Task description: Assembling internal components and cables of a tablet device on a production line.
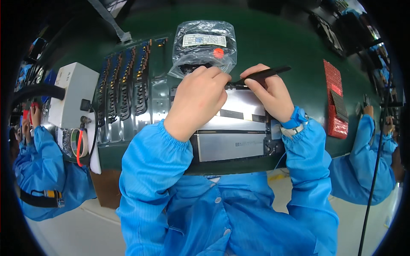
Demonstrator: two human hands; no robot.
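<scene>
In front of me lies an opened flat device (230, 147), tablet-like, with silvery metal plates, a dark frame and small parts along its right side. My left hand (198, 100) bends over its far left edge, fingers closed and pointing down. Its fingertips, and whatever they pinch, are hidden behind the hand. My right hand (271, 96) is closed around a slim black hand tool (271, 72), either a spudger or tweezers. The tool's narrow end points left at the device's far edge, close to my left fingers.
A clear plastic bag (205, 32) with dark contents lies beyond the device. Left are a clear tray (160, 98) of flex-cable parts, a white box (74, 94) and a tape roll (79, 143). Red bubble wrap (337, 123) lies right. Co-workers in blue sleeves sit on both sides.
</scene>
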